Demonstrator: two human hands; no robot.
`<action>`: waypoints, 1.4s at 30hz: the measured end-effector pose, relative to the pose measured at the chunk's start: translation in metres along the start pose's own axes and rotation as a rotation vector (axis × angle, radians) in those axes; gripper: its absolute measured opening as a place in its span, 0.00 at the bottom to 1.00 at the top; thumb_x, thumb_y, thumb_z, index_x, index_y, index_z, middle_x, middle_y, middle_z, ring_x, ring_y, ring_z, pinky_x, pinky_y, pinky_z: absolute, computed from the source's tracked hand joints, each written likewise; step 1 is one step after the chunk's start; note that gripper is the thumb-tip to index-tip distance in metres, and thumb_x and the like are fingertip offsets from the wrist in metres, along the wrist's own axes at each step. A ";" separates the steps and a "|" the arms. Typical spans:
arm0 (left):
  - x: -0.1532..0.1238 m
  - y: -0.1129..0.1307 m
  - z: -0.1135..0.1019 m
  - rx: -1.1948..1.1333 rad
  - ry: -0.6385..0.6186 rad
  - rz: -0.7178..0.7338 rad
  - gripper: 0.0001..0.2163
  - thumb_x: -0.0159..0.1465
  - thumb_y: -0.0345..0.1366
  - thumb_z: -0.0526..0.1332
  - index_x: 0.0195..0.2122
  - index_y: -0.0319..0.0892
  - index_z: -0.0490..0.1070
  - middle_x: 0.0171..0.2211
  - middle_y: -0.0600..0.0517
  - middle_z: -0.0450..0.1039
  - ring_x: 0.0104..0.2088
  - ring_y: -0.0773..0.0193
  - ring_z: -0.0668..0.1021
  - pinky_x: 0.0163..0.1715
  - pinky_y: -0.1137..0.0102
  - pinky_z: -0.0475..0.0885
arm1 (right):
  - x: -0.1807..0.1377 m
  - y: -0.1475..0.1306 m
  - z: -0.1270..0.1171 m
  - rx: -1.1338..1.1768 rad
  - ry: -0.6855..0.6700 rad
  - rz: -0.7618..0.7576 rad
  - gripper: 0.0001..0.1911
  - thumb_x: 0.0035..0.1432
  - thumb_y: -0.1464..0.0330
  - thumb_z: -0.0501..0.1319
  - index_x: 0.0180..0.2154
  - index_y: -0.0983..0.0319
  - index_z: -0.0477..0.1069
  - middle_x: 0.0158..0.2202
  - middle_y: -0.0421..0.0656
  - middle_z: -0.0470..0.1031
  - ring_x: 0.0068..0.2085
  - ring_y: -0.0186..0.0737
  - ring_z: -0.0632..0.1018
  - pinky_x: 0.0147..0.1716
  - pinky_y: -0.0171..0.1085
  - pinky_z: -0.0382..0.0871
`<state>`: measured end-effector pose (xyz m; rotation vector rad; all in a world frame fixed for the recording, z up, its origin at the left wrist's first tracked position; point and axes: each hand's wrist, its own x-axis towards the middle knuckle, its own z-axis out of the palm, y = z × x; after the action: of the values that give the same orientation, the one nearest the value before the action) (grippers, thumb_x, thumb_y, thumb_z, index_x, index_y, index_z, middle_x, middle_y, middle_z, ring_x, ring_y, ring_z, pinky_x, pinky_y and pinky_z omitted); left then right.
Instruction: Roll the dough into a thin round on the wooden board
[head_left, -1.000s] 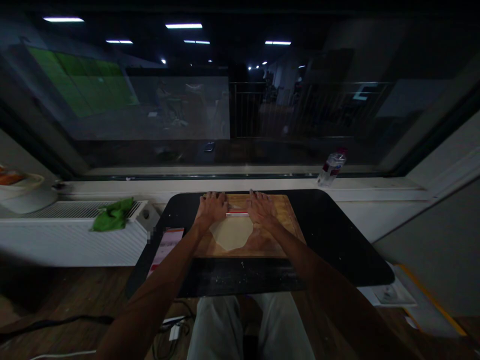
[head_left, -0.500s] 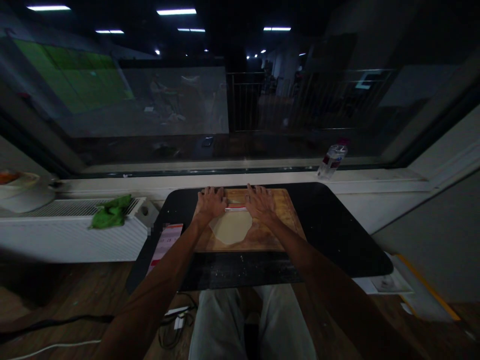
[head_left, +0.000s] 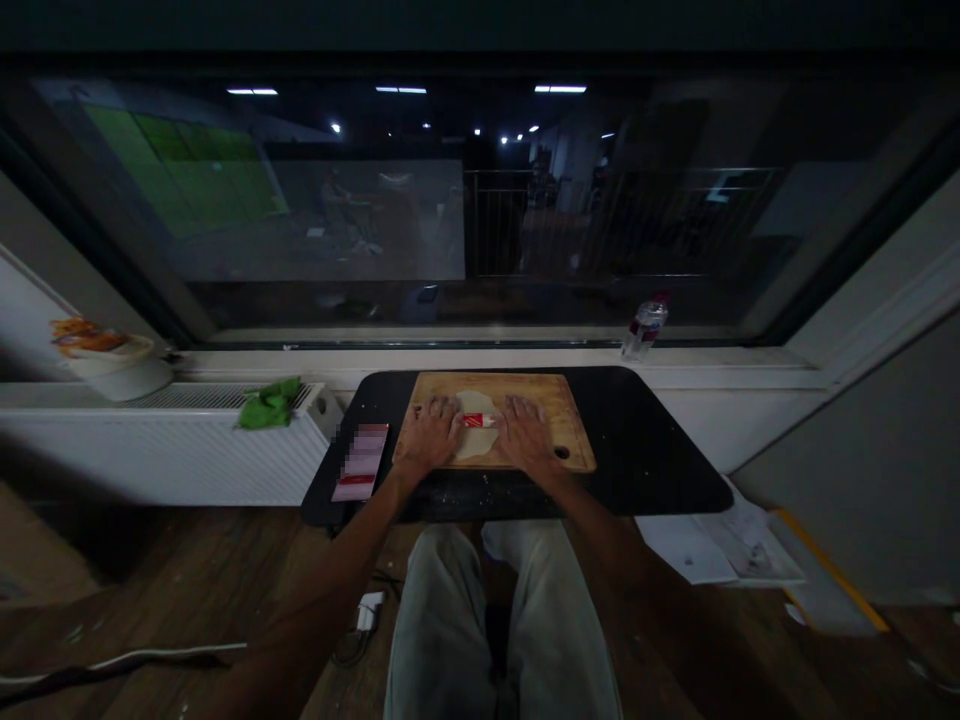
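Note:
A thin, flat sheet of pale dough (head_left: 472, 452) lies on a wooden cutting board (head_left: 551, 398). Across the dough rests a slim roller (head_left: 478, 421) with a red and white label; only its middle shows, so its exact kind is unclear. My left hand (head_left: 435, 432) lies palm down over the roller's left end, fingers stretched forward. Over the right end is my right hand (head_left: 523, 430), also palm down with its fingers extended. Both hands press from above, open rather than wrapped around it, and hide the ends.
The board sits on a black table (head_left: 626, 440). A phone with a lit screen (head_left: 362, 462) lies at left. On the windowsill stands a water bottle (head_left: 645, 328). A green cloth (head_left: 270, 403) and a white tub (head_left: 120, 368) are on the radiator (head_left: 225, 460). Papers (head_left: 690, 550) lie low at right.
Both hands and the roller have come back toward me, from the dough's far edge to its middle. Dough now shows beyond the roller too. The camera view has shifted.

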<state>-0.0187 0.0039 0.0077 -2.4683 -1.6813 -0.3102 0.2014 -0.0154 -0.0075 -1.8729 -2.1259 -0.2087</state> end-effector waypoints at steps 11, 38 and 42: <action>-0.005 -0.026 0.016 -0.031 0.006 0.104 0.26 0.83 0.42 0.48 0.79 0.47 0.66 0.77 0.42 0.69 0.79 0.47 0.68 0.74 0.48 0.66 | 0.006 0.023 0.003 0.040 -0.138 -0.109 0.35 0.84 0.60 0.41 0.82 0.68 0.57 0.82 0.55 0.60 0.83 0.52 0.57 0.82 0.57 0.46; 0.091 -0.048 0.022 0.003 -0.153 -0.083 0.28 0.81 0.42 0.47 0.79 0.42 0.64 0.76 0.36 0.67 0.79 0.38 0.63 0.72 0.42 0.68 | 0.125 0.039 0.015 0.012 -0.209 -0.142 0.31 0.79 0.62 0.56 0.78 0.57 0.67 0.78 0.54 0.68 0.78 0.62 0.65 0.77 0.61 0.53; 0.085 -0.044 0.022 0.005 -0.139 -0.083 0.30 0.80 0.41 0.48 0.81 0.41 0.62 0.77 0.36 0.66 0.81 0.38 0.61 0.74 0.41 0.65 | 0.110 0.041 0.023 0.007 -0.208 -0.141 0.35 0.80 0.64 0.51 0.83 0.59 0.57 0.81 0.53 0.63 0.80 0.60 0.62 0.79 0.62 0.49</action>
<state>-0.0280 0.1020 0.0069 -2.4737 -1.8386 -0.1457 0.2272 0.1007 0.0021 -1.8113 -2.3955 -0.0377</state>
